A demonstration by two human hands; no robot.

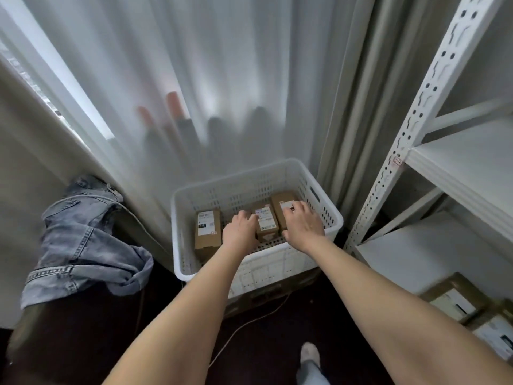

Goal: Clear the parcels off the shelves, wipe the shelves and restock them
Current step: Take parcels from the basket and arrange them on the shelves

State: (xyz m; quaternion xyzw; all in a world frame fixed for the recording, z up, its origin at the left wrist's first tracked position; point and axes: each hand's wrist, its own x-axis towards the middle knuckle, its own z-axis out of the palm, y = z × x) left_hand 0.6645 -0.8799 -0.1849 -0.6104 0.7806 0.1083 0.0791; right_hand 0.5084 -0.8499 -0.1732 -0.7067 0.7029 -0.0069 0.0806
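A white perforated plastic basket (277, 173) stands on a low box in front of the curtain. Inside it lie three brown cardboard parcels with white labels. My left hand (241, 229) grips the left side of the middle parcel (267, 222). My right hand (304, 224) lies on the right parcel (283, 200), fingers curled over its label. The left parcel (207, 230) lies apart, untouched. The white metal shelf unit (455, 173) stands at the right, its two visible boards bare.
Blue jeans (80, 240) are draped over a dark seat at the left. A thin cable (249, 323) runs over the dark floor. More boxes (460, 301) sit low beneath the shelves at right. White curtains hang behind the basket. My foot (309, 354) is at the bottom.
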